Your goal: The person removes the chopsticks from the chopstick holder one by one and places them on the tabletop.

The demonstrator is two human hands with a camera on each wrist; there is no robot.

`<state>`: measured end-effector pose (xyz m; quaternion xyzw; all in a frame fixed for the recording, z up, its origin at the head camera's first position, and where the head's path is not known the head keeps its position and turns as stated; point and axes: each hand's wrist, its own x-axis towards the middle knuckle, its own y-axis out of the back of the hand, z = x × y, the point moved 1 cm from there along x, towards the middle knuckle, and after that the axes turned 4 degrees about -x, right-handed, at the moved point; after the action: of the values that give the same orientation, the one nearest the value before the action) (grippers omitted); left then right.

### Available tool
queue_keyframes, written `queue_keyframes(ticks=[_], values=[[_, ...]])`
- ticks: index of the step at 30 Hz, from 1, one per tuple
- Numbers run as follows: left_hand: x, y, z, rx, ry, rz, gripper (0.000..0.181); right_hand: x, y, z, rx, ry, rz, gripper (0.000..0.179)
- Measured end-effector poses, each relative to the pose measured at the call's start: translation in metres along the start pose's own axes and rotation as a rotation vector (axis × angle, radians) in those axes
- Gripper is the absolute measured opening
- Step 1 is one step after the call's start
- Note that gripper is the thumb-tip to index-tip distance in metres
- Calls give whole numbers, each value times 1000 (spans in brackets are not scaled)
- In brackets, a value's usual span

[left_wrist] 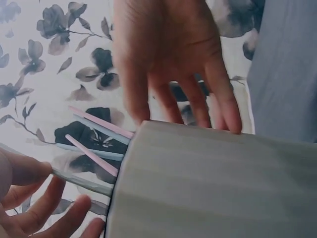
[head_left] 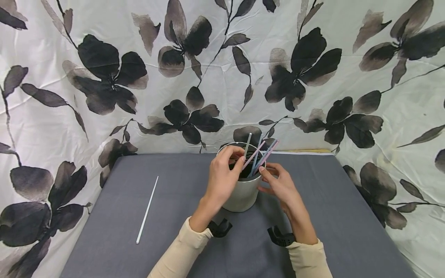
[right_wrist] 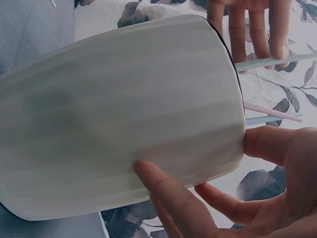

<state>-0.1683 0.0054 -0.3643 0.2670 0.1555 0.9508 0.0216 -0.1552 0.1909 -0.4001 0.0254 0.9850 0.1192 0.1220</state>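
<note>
The pot (head_left: 240, 199) is hiding the lower ends of the sticks (head_left: 269, 153); the left hand (head_left: 222, 175) is covering part of its rim; the head view's bottom edge is cutting off both sleeves (head_left: 179, 251).

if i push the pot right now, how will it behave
The pot probably won't tip under a gentle push, standing upright and looking broad. It seems stiff, its side undented beside the right hand. It may jostle the sticks leaning inside.
</note>
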Motion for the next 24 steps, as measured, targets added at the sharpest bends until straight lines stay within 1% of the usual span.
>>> queue_keyframes(ticks=[3, 7, 10, 15, 19, 24], values=[[1, 3, 2, -50, 14, -8, 14, 0, 0, 0, -1, 2, 3, 66], [3, 5, 4, -150, 47, -32, 15, 0, 0, 0, -3, 2, 3, 66], [4, 6, 6, -222, 31, -39, 16, -1, 1, 1, -5, -1, 2, 67], [7, 10, 11, -287, -56, -17, 16, -1, 2, 3, 5, 1, 0, 67], [8, 17, 18, -324, -135, 24, 18, 0, 2, 4, 15, 2, -3, 67], [8, 25, 25, -322, -230, 126, 19, 1, 2, 5, 25, 6, -6, 67]])
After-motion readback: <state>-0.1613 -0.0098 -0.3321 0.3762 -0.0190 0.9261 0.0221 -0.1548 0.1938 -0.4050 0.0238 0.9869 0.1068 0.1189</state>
